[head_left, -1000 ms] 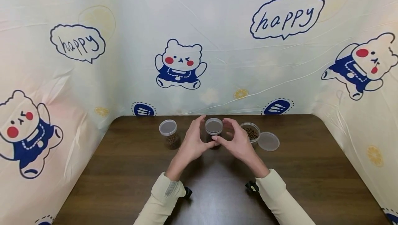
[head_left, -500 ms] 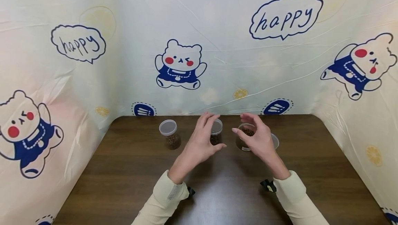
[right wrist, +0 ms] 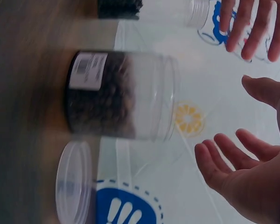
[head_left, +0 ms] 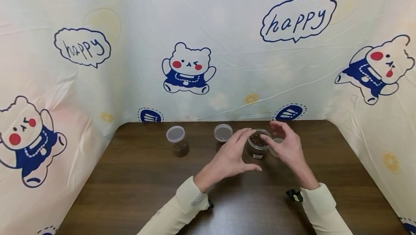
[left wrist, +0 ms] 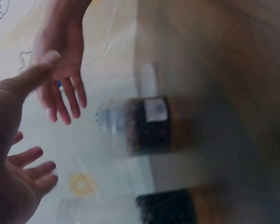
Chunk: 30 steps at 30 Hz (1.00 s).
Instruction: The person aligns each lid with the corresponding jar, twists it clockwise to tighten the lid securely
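Observation:
An uncovered clear jar (head_left: pixel 259 151), partly filled with brown bean-like pieces, stands on the table between my two hands. My left hand (head_left: pixel 231 157) is at its left, fingers extended and thumb apart, holding nothing. To its right, my right hand (head_left: pixel 289 146) hovers with loosely bent fingers and nothing in them. In the right wrist view the jar (right wrist: pixel 123 95) stands apart from both hands, a white label on its side. A clear round lid (right wrist: pixel 74 182) lies beside the jar; in the head view the right hand partly hides it.
A lidded jar (head_left: pixel 223 133) with dark contents stands left of the uncovered one, partly behind my left hand. Farther left is another lidded jar (head_left: pixel 178 143) of brown pieces. A printed cloth (head_left: pixel 136 58) encloses the back and sides of the wooden table (head_left: pixel 130 184).
Both hands have left the middle lidded jar and moved right, to either side of the uncovered jar. The right hand moved off first and the left followed. The jars stay in place.

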{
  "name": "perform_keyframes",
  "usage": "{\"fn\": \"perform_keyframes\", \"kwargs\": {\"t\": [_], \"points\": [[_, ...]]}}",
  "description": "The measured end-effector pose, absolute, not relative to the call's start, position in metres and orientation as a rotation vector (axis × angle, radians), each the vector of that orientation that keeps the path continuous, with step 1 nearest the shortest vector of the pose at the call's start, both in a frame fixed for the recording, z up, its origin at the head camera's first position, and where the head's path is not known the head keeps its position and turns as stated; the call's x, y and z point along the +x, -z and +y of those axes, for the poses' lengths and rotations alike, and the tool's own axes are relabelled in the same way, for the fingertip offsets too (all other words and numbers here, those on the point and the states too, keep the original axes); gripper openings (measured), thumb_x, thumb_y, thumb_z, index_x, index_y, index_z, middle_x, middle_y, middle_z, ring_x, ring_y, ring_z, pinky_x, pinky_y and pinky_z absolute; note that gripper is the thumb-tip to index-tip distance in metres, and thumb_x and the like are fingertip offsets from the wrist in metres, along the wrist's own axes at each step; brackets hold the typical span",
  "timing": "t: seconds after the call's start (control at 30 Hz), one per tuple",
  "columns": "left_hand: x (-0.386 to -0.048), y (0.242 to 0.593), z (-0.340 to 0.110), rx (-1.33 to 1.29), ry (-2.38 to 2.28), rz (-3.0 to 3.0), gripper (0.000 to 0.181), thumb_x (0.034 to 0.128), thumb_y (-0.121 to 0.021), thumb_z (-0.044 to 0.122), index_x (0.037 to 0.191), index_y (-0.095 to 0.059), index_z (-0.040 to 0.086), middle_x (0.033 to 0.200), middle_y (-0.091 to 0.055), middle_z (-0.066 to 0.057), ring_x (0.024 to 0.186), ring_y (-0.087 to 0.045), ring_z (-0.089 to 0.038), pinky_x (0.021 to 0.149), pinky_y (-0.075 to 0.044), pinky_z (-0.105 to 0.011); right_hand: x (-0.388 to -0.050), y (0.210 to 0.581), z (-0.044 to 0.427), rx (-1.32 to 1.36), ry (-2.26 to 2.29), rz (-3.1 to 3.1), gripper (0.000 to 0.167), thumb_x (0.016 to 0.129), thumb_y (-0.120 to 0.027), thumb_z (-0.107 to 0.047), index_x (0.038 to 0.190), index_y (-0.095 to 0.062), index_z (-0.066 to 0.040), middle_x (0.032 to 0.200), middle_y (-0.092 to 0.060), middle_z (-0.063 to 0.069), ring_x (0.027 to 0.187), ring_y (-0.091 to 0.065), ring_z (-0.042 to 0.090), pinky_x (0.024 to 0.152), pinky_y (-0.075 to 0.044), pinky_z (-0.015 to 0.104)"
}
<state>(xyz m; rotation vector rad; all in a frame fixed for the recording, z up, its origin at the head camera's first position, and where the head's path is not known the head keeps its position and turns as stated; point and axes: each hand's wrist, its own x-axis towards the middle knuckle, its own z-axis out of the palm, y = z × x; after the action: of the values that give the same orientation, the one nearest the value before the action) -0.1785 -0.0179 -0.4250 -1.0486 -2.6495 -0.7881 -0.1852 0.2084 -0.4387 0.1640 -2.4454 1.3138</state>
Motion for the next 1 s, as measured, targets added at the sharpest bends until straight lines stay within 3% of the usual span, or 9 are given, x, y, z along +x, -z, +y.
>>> {"fn": "perform_keyframes", "kwargs": {"t": [0.07, 0.13, 0.2, 0.27, 0.3, 0.43, 0.6, 0.77, 1.0], "points": [[-0.179, 0.431, -0.012, -1.051, 0.809, -2.664, 0.120, 0.0687, -0.094, 0.061, 0.162, -0.032, 0.017, 0.163, -0.041, -0.008, 0.149, -0.048, -0.023, 0.117, -0.049, -0.038, -0.185, 0.441, 0.214, 0.117, -1.269, -2.482, 0.057, 0.091, -0.084, -0.023, 0.138, -0.060, -0.002, 0.136, -0.067, 0.022, 0.120, -0.067, 0.043, 0.090, -0.054, 0.012], [-0.179, 0.437, -0.004, -1.024, 0.838, -2.693, 0.124, 0.0679, -0.092, 0.065, 0.164, -0.029, 0.017, 0.165, -0.038, -0.009, 0.149, -0.047, -0.024, 0.116, -0.050, -0.039, -0.185, 0.442, 0.220, 0.080, -1.224, -2.514, 0.058, 0.091, -0.084, -0.023, 0.139, -0.059, -0.002, 0.137, -0.065, 0.024, 0.122, -0.065, 0.044, 0.097, -0.060, 0.030], [-0.180, 0.443, 0.004, -0.961, 0.885, -2.737, 0.125, 0.0688, -0.092, 0.065, 0.164, -0.026, 0.018, 0.166, -0.035, -0.010, 0.149, -0.046, -0.025, 0.115, -0.051, -0.040, -0.187, 0.444, 0.227, 0.054, -1.188, -2.549, 0.059, 0.092, -0.083, -0.021, 0.140, -0.058, 0.000, 0.140, -0.062, 0.026, 0.124, -0.062, 0.046, 0.102, -0.057, 0.051], [-0.181, 0.449, 0.013, -0.876, 0.964, -2.778, 0.124, 0.0712, -0.092, 0.061, 0.165, -0.025, 0.018, 0.166, -0.033, -0.011, 0.148, -0.046, -0.026, 0.114, -0.052, -0.042, -0.188, 0.446, 0.233, 0.040, -1.143, -2.596, 0.060, 0.091, -0.083, -0.020, 0.141, -0.056, 0.001, 0.141, -0.059, 0.028, 0.126, -0.059, 0.048, 0.103, -0.056, 0.055], [-0.182, 0.451, 0.018, -0.826, 1.001, -2.803, 0.123, 0.0725, -0.092, 0.061, 0.165, -0.023, 0.018, 0.167, -0.032, -0.011, 0.148, -0.046, -0.026, 0.114, -0.052, -0.042, -0.189, 0.446, 0.235, 0.038, -1.130, -2.620, 0.061, 0.092, -0.082, -0.019, 0.141, -0.055, 0.002, 0.142, -0.058, 0.030, 0.127, -0.058, 0.050, 0.103, -0.051, 0.065], [-0.184, 0.463, 0.034, -0.678, 1.120, -2.846, 0.123, 0.0743, -0.092, 0.058, 0.166, -0.020, 0.019, 0.165, -0.031, -0.009, 0.146, -0.046, -0.025, 0.115, -0.050, -0.043, -0.194, 0.449, 0.245, 0.042, -1.082, -2.713, 0.061, 0.093, -0.079, -0.016, 0.143, -0.052, 0.006, 0.144, -0.052, 0.034, 0.129, -0.053, 0.052, 0.105, -0.047, 0.068], [-0.189, 0.476, 0.045, -0.561, 1.136, -2.866, 0.133, 0.0694, -0.093, 0.063, 0.168, -0.013, 0.022, 0.168, -0.027, -0.009, 0.149, -0.043, -0.027, 0.113, -0.052, -0.044, -0.202, 0.456, 0.255, 0.046, -1.088, -2.826, 0.065, 0.092, -0.076, -0.012, 0.147, -0.047, 0.007, 0.146, -0.047, 0.037, 0.125, -0.051, 0.051, 0.101, -0.047, 0.067], [-0.196, 0.489, 0.049, -0.432, 1.281, -2.846, 0.137, 0.0692, -0.095, 0.059, 0.169, -0.007, 0.025, 0.167, -0.030, -0.010, 0.149, -0.043, -0.027, 0.113, -0.051, -0.045, -0.209, 0.468, 0.261, 0.076, -1.048, -2.974, 0.078, 0.090, -0.082, -0.023, 0.149, -0.043, 0.011, 0.148, -0.043, 0.041, 0.125, -0.044, 0.055, 0.096, -0.045, 0.067], [-0.204, 0.504, 0.051, -0.279, 1.574, -2.751, 0.130, 0.0710, -0.095, 0.056, 0.168, -0.015, 0.022, 0.164, -0.037, -0.007, 0.150, -0.043, -0.022, 0.119, -0.045, -0.046, -0.214, 0.483, 0.262, 0.027, -0.932, -3.131, 0.095, 0.083, -0.088, -0.037, 0.149, -0.041, 0.013, 0.146, -0.039, 0.046, 0.122, -0.036, 0.060, 0.095, -0.041, 0.071]]}}
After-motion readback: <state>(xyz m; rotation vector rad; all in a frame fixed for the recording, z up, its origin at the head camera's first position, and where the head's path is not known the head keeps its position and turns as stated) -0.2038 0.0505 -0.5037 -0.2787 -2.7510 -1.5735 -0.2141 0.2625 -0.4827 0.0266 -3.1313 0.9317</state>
